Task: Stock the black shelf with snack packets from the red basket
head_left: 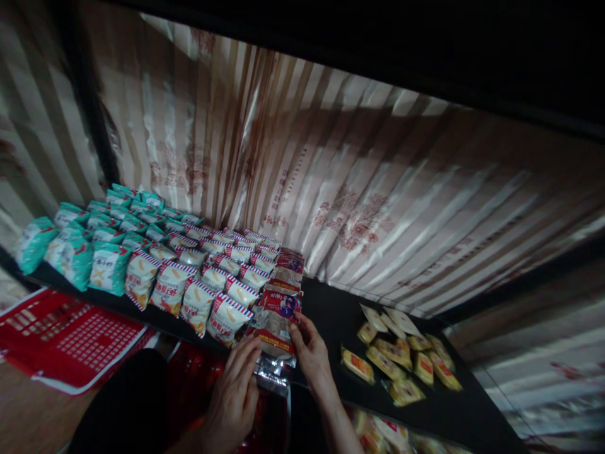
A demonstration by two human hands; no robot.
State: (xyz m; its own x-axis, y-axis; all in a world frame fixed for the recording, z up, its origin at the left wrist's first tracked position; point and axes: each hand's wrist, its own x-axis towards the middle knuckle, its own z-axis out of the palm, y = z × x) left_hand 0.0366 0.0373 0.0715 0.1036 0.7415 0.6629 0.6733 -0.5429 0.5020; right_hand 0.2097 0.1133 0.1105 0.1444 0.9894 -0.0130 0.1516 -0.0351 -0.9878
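Observation:
Both of my hands rest on a stack of clear snack packets with red labels (278, 309) at the front of a black shelf (340, 315). My left hand (234, 394) lies on the stack's near left edge, fingers stretched against it. On the stack's right side, my right hand (309, 353) grips the front packet with curled fingers. More of the same red-labelled packets (289, 265) run back toward the wall behind it.
Rows of white packets with red-and-blue striped edges (208, 284) and teal packets (94, 246) fill the shelf's left part. Several small yellow packets (406, 362) lie loose at the right. A red basket (70, 337) sits below left. Striped paper (354, 189) lines the back.

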